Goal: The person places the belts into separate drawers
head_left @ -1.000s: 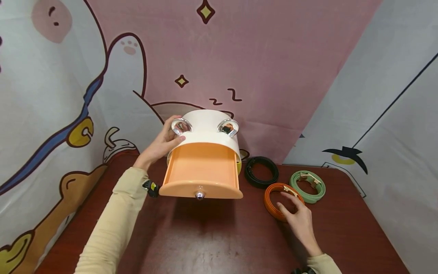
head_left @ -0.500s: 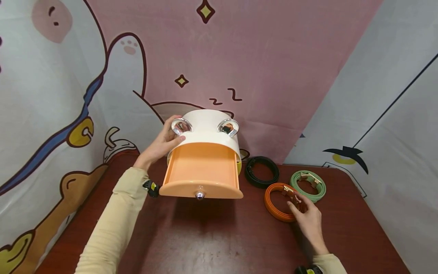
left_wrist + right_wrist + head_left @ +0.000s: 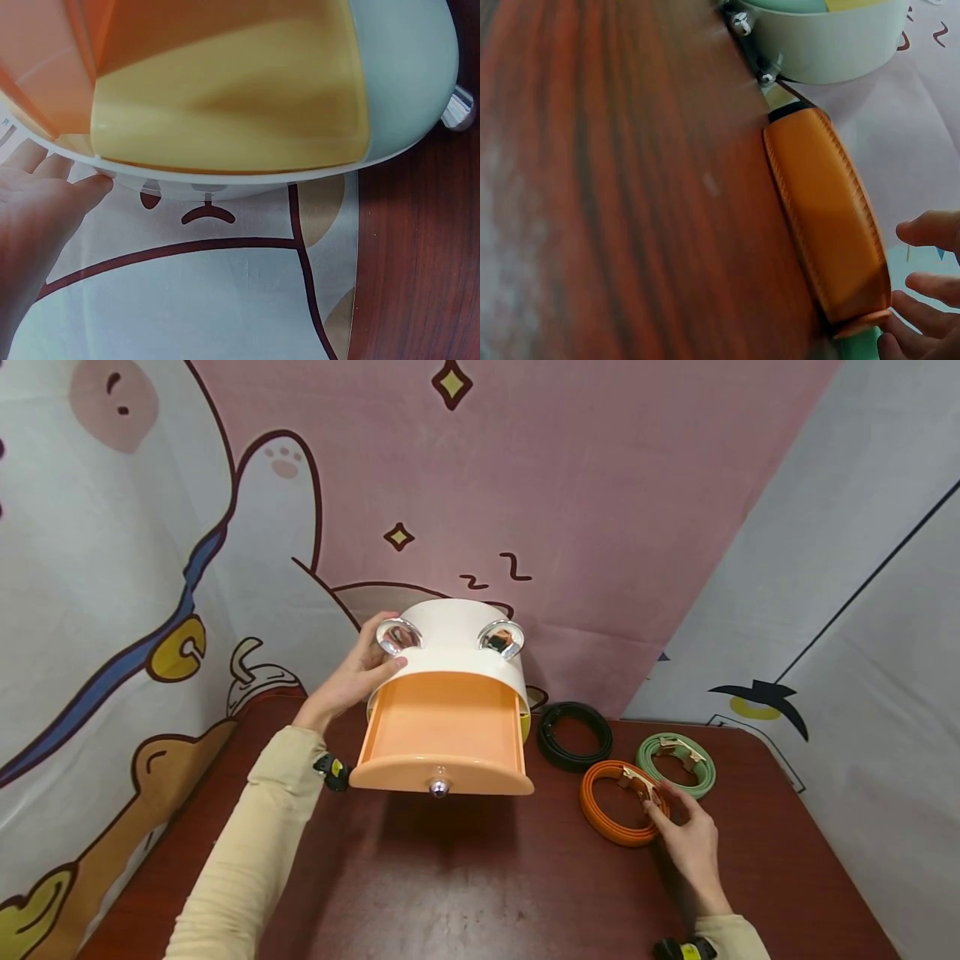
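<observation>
A white, rounded drawer unit (image 3: 450, 635) with two chrome knobs like eyes stands at the table's back. Its peach drawer (image 3: 442, 722) is pulled out, with nothing visible inside. At the unit's upper left, my left hand (image 3: 350, 683) rests on the casing, thumb on the front edge; in the left wrist view its fingertips (image 3: 97, 184) touch the outer wall. On the right lies a coiled orange belt (image 3: 600, 818) with a gold buckle. My right hand (image 3: 690, 843) is at its right side, thumb and fingers apart near the buckle; exact contact is hard to tell.
Behind the orange belt lie a coiled black belt (image 3: 550, 752) beside the unit and a coiled green belt (image 3: 703, 772) further right. All sit on a dark red-brown table (image 3: 450, 893). A printed cloth (image 3: 600, 527) hangs close behind it.
My right hand has moved rightward, from over the middle of the orange coil to its right side. My left hand, the drawer unit and the belts look unmoved.
</observation>
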`<action>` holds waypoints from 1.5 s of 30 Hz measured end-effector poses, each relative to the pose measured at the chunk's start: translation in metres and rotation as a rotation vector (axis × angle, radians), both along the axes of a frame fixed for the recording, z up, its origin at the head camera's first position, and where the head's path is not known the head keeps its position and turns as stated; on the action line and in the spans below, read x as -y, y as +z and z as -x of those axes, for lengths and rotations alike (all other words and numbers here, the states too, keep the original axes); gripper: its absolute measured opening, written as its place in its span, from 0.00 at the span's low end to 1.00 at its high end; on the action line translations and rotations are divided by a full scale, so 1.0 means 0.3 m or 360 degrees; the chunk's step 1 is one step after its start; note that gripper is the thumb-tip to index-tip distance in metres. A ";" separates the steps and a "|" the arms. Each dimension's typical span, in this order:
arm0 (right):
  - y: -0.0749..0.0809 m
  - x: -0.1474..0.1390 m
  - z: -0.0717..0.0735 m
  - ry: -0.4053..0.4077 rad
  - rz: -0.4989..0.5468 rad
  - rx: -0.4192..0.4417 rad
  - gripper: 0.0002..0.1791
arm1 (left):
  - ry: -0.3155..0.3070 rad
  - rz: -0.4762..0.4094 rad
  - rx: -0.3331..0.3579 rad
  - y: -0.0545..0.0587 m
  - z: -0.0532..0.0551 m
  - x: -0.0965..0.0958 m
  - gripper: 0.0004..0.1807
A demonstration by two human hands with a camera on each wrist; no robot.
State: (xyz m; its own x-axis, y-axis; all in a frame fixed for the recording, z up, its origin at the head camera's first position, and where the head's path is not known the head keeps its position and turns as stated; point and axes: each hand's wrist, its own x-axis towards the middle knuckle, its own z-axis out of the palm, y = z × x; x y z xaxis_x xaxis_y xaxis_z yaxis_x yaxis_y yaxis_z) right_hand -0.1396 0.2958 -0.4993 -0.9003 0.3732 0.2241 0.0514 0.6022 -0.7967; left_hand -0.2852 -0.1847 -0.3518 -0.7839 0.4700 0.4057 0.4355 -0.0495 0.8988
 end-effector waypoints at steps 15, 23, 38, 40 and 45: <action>-0.034 -0.034 0.005 0.0079 0.0062 0.0270 0.33 | 0.0016 0.0023 0.0012 0.003 0.001 0.001 0.37; -0.041 -0.031 0.026 0.0095 0.0063 0.0282 0.33 | 0.0028 0.0038 0.0028 -0.001 0.002 0.004 0.37; -0.051 -0.041 0.067 -0.0006 0.0196 0.0308 0.28 | 0.0010 0.0014 0.0016 0.002 0.000 0.001 0.37; -0.051 -0.041 0.068 -0.0018 0.0219 0.0308 0.28 | 0.0015 0.0018 0.0019 0.002 -0.001 0.001 0.37; -0.052 -0.040 0.066 -0.0031 0.0280 0.0297 0.28 | 0.0023 0.0034 0.0007 0.000 0.002 0.001 0.37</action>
